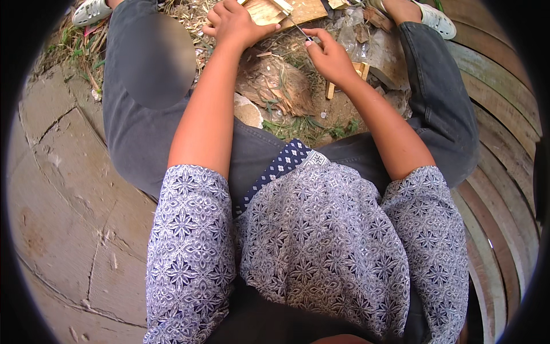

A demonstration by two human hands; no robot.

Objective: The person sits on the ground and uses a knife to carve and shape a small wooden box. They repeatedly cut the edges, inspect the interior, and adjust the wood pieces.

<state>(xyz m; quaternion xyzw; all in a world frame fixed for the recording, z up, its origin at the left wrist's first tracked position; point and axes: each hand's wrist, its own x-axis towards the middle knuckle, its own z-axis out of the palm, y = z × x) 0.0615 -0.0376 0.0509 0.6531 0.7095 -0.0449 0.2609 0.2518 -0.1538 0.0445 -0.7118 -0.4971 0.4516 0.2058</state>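
My right hand (331,56) is closed around the dark handle of a knife (299,28) with a thin metal blade. The blade points up and left, and its tip reaches a pale strip of wood (282,6) at the top edge. My left hand (235,24) lies by a light wooden board (260,11), fingers spread and thumb stretched out toward the blade. Whether its palm presses on the board is hidden. Wood shavings (266,54) are strewn below the hands.
A rough brown chunk of wood (274,86) lies on the ground between my legs. Near my right wrist is a small wooden piece (330,90), with a grey block (389,60) beyond it. Cracked paving (69,189) spreads at left; wooden slats (504,155) run along the right.
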